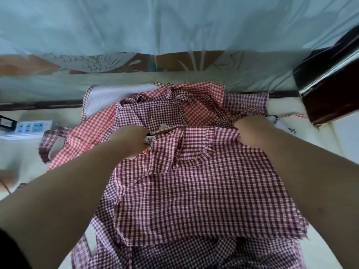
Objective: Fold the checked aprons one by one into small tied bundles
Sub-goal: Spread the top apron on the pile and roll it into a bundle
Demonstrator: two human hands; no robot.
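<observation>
A maroon-and-white checked apron [194, 191] with a ruffled pocket lies spread across the middle of the table, its near end hanging toward me. My left hand [129, 141] grips its far left corner, fingers curled into the cloth. My right hand [252, 133] grips its far right corner in the same way. Under and beyond it lies a heap of other aprons: a red-and-white checked apron [198, 111], a dark maroon checked apron [155, 113] and a pale lilac one [116, 96]. A maroon strap loop [48, 146] trails out at the left.
A white power strip [29, 127] sits at the table's left edge. A dark wooden post [330, 90] stands at the far right. A pale printed curtain [174, 35] hangs behind the table. The cream tabletop [23, 152] shows at the left.
</observation>
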